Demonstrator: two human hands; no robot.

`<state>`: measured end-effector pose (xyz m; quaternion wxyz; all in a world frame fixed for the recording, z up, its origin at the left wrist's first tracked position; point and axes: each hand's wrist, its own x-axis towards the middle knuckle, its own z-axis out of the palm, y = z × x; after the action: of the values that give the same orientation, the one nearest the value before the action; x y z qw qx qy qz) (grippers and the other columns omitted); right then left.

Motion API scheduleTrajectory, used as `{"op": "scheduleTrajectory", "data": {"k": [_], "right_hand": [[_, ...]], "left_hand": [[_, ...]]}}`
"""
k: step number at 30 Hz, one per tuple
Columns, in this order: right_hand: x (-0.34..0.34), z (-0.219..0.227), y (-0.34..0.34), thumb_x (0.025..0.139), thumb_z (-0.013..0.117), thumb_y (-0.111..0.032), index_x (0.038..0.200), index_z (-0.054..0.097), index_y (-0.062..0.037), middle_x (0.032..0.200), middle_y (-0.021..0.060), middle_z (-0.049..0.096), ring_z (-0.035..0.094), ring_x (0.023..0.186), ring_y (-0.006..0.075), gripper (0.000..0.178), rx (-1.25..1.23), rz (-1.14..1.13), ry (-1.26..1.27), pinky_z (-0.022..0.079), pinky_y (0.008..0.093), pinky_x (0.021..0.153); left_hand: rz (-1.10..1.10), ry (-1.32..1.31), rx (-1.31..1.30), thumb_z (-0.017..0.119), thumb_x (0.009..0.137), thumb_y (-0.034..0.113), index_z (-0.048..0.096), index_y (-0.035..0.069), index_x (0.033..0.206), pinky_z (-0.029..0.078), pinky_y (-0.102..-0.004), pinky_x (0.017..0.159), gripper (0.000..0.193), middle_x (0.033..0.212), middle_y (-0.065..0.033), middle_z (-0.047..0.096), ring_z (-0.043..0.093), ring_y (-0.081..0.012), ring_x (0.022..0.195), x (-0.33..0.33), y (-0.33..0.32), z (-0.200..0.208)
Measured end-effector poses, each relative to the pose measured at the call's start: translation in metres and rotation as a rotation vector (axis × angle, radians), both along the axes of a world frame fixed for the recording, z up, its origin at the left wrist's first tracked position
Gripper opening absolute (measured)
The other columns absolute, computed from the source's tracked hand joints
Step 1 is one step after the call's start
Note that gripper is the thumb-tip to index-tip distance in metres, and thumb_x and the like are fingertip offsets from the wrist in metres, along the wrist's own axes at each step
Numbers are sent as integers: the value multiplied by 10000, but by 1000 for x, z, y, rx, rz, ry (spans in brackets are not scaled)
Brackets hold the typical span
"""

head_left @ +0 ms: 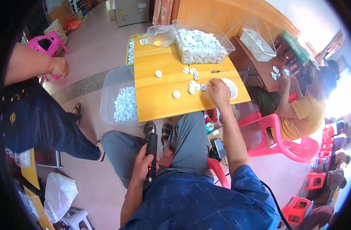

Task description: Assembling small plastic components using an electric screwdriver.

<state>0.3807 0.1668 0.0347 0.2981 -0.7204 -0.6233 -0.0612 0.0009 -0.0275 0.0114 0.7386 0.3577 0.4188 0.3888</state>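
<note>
My left hand (142, 165) is wrapped round a black electric screwdriver (152, 155), held upright over my lap with its metal tip toward the table. Over the right side of the yellow wooden table (156, 105), my right hand (219, 94) has its fingers curled together beside a white bowl (234, 89). Whatever is in those fingers is too small or hidden. Just left of them lies a round white plastic part (203, 87). Several more such parts lie in a loose group, and a white disc (176, 94) and another disc (158, 73) lie apart to the left.
A clear bin (204, 57) heaped with white parts stands at the table's back, beside a plastic bag (160, 36). A small screwdriver (220, 71) lies nearby. Left of the table stands another tub (108, 96). One person (54, 126) stands left; another (304, 115) sits right.
</note>
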Motion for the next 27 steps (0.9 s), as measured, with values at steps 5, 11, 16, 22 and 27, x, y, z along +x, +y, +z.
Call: {"op": "scheduleTrajectory", "data": {"k": [5,11,16,22,27], "right_hand": [[57,12,17,799,675,-264,887,752,-122,896,174,720,698,866,360,184,-247,-259,-101,557,450,790],[81,-11,28,794,684,-288,903,762,-142,954,165,731,703,907,342,198,-476,-234,-160,555,457,820],[85,-22,35,796,686,-294,931,765,-146,986,158,731,702,930,341,216,-497,-241,-177,556,452,838],[83,-19,33,804,690,-325,947,763,-148,1011,163,728,704,938,339,239,-559,-296,-185,560,441,846],[89,-29,37,798,703,-331,938,762,-146,994,161,730,706,923,337,240,-511,-259,-223,563,441,830]], "left_hand": [[0,3,0,493,945,134,351,78,1482,520,-277,563,558,894,-89,634,609,-140,630,-2,-2,-6],[-5,-3,-19,500,945,129,352,80,1482,528,-280,585,560,901,-92,635,613,-145,638,-1,-3,-6],[-19,-19,12,499,945,126,353,55,1476,533,-281,602,555,915,-95,634,612,-147,647,-3,-3,-7],[-8,-14,26,493,942,119,357,40,1467,531,-278,597,547,910,-93,632,607,-144,639,-4,-4,-6],[-27,2,20,485,933,108,365,35,1456,530,-279,584,542,907,-90,634,606,-141,636,-1,-2,-2]]}}
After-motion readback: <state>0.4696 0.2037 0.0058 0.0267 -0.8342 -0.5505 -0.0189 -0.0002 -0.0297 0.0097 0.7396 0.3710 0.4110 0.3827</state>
